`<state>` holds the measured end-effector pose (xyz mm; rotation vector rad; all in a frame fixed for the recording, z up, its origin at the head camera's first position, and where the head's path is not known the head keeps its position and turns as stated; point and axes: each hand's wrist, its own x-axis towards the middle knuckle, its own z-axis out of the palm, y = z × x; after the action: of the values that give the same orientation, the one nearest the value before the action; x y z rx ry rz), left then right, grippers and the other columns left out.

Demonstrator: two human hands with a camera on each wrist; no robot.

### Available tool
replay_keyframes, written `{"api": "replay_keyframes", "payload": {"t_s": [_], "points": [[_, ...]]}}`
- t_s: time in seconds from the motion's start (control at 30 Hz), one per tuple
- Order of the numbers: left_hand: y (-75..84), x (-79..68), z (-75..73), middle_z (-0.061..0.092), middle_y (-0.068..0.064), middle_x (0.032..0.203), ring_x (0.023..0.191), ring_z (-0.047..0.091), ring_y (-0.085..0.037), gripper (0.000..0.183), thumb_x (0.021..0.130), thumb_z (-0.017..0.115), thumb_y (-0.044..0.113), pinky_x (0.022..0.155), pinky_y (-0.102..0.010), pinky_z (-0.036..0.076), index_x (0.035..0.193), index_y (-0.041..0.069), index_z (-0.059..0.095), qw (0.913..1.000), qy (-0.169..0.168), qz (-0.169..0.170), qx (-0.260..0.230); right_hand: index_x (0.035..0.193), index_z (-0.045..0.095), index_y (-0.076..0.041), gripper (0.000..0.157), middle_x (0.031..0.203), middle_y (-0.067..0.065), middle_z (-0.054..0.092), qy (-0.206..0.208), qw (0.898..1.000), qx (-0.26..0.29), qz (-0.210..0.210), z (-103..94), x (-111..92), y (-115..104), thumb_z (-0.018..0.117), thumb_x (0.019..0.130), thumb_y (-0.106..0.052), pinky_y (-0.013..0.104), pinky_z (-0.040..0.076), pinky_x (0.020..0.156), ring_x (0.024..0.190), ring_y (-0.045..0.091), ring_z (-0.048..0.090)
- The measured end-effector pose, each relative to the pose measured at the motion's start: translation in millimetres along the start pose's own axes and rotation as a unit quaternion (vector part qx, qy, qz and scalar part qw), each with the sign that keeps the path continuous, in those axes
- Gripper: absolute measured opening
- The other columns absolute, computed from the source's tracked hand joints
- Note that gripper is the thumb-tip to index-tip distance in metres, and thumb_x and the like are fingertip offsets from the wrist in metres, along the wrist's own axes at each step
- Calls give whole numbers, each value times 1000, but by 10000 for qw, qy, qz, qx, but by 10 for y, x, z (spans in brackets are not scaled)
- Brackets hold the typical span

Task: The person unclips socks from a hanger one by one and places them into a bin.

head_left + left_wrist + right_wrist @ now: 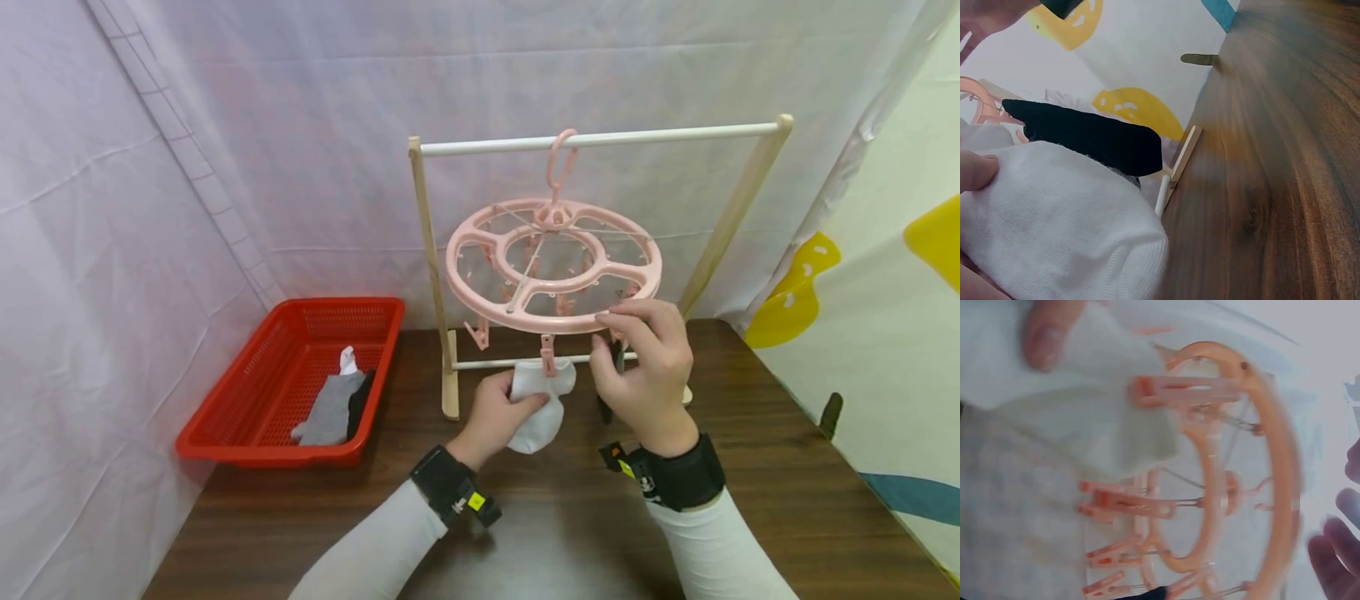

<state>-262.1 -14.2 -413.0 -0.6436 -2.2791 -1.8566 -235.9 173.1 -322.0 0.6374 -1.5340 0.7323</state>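
Seems to be a small cloth-walled booth (pixel 82 292): shows white curtains (pixel 337 167) beyond the left hand (pixel 491 417), a patterned sheet (pixel 885 358) to the right of the right hand (pixel 648 371), and a wood-grain table (pixel 787 467) under both.

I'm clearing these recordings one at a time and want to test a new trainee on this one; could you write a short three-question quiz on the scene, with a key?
1. Multiple choice: The left hand holds: A: the grey garment; B: the white sock; C: a black sock.

2. True or false: The round pink hanger is hooked over the white rod.

3. Open: In the head view, on which side of the wooden stand is the red basket?

Key: 1. B. 2. True. 3. On the left of the picture.
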Motion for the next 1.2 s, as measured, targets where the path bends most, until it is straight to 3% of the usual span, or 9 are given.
{"api": "replay_keyframes", "payload": {"t_s": [0.1,0.2,0.37,0.6,0.73,0.9,1.0,1.2], "points": [[95,-32,-19,74,-18,95,78,66,-11,25,81,75,10,69,-32,57,102,-3,70,10000,-20,37,-19,79,71,-3,9,75,11,63,-453,9986,247,79,-76,35,-50,66,72,-5,31,43,64,68,24,56],[100,-37,-22,74,-18,95,79,66,-12,26,82,75,11,70,-32,57,103,-2,70,10000,-16,44,-4,81,70,-10,6,74,0,63,-1461,9886,264,265,-173,55,-87,68,76,-8,26,42,60,66,14,55],[76,-33,-20,74,-18,96,79,67,-13,26,81,75,9,71,-33,57,104,-2,70,10000,15,62,32,83,68,-20,8,74,-9,61,-3084,9493,-210,575,-252,51,-128,75,79,-21,29,43,65,70,7,51],[84,-34,-21,74,-18,96,80,67,-14,25,81,75,7,72,-33,57,103,-3,70,9999,42,20,104,91,71,-15,22,81,-4,66,-4247,8966,-644,1082,-152,-17,-79,78,77,-32,36,52,69,77,13,60],[92,-33,-21,74,-18,96,79,67,-14,25,81,75,6,71,-32,57,103,-4,70,9999,50,14,109,98,70,-13,30,86,1,69,-4483,8834,-535,1255,-54,-100,60,79,77,-32,39,52,72,80,17,62],[95,-26,-11,74,-18,94,77,66,-13,25,81,75,6,69,-30,57,103,-4,70,9999,38,-7,119,106,69,-16,33,93,0,71,-4309,8903,-15,1474,62,-218,234,78,79,-33,38,53,73,82,15,63],[96,-24,-6,74,-18,93,75,66,-12,25,80,75,6,68,-30,56,102,-4,70,9999,36,-8,135,112,67,-18,36,99,-1,72,-4168,8882,572,1847,134,-279,292,77,81,-34,36,56,73,87,15,65],[86,-24,0,74,-18,92,74,66,-11,24,81,75,6,67,-30,56,102,-4,70,9999,23,9,154,109,66,-16,31,98,4,69,-3791,8675,1527,2836,222,-338,293,77,83,-30,36,58,75,92,18,66]]}}
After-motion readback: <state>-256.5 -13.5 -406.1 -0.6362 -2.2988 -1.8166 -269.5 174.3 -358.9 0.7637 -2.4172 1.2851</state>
